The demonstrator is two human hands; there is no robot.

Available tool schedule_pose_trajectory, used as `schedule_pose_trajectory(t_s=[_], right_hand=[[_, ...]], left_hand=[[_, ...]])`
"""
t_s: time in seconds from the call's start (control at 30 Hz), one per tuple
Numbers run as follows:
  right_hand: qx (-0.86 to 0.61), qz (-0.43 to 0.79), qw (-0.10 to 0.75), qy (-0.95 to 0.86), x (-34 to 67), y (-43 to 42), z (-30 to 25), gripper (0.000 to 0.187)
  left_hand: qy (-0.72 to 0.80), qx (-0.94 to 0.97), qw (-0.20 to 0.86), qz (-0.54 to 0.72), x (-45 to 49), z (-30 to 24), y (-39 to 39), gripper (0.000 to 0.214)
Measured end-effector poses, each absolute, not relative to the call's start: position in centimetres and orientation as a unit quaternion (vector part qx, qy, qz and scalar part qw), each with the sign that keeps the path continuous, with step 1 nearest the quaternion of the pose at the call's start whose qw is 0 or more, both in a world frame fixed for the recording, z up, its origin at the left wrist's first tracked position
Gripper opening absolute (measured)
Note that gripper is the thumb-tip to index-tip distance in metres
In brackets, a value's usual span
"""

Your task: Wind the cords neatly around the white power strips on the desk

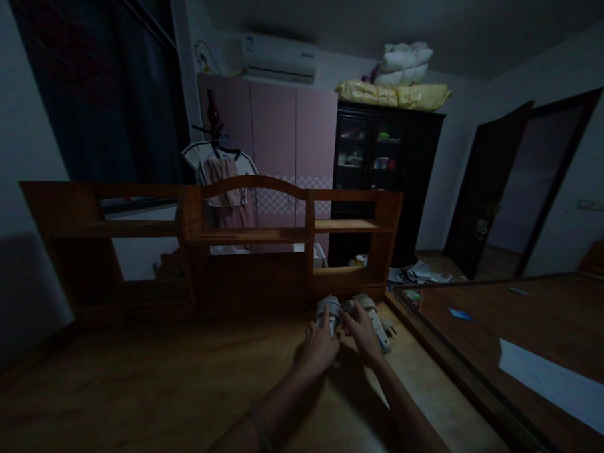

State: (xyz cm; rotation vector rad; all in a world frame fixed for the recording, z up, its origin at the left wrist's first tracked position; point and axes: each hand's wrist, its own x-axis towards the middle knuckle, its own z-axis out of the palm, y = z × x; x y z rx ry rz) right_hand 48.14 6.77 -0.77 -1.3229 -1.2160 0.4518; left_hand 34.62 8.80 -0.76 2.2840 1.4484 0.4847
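**Head view: both hands on a pair of pale pieces**

My left hand [318,349] lies loose, forefinger stretched onto the left pale piece [327,307] and clasping nothing. My right hand [361,336] curls over the right pale piece [372,311]; whether it grips, I cannot tell. Both pieces sit on the desk [139,394] under my fingertips, close together, with the shelf unit [252,235] just beyond. I judge my hands are side by side so that each steadies one piece. The pieces look whitish and rounded; the light is too dim to identify them.

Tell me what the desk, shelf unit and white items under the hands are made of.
Desk: wood, smooth varnish, visible grain and sheen. Shelf unit: same brown wood, likely varnished. White items: perhaps plastic, pale and smooth; too dim to be sure.
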Motion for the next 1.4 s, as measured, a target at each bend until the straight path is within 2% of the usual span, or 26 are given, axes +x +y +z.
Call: schedule_pose_trajectory(t_s=[0.23,0.43,0.57,0.7,0.83,0.97,1.23,1.4], right_hand=[[-0.631,0.096,0.563,-0.525,48.0,7.4,-2.5,0.015],[-0.647,0.083,0.535,-0.538,47.6,7.7,-3.1,0.021],[-0.662,0.069,0.521,-0.535,47.8,7.8,-3.4,0.025],[-0.677,0.054,0.506,-0.531,48.0,8.0,-3.6,0.025],[-0.688,0.033,0.487,-0.537,47.9,8.0,-3.7,0.026],[-0.704,0.014,0.466,-0.535,47.7,7.9,-3.9,0.023],[-0.719,0.000,0.450,-0.529,47.3,7.8,-4.2,0.028],[-0.720,0.005,0.458,-0.521,47.3,7.9,-4.4,0.048]], left_hand=[[0.554,0.801,0.106,0.199,36.7,-2.0,8.4,0.066],[0.571,0.790,0.082,0.207,37.3,-2.1,7.0,0.070],[0.524,0.828,0.059,0.190,36.5,-1.7,6.8,0.077],[0.486,0.845,0.014,0.222,34.9,-1.4,7.9,0.059],[0.413,0.866,-0.043,0.280,34.2,-1.7,9.8,0.051],[0.287,0.922,-0.017,0.260,34.2,-2.5,12.0,0.054],[0.225,0.928,0.016,0.297,33.4,-3.4,13.9,0.056],[0.221,0.932,0.015,0.286,33.7,-3.1,13.9,0.054]])
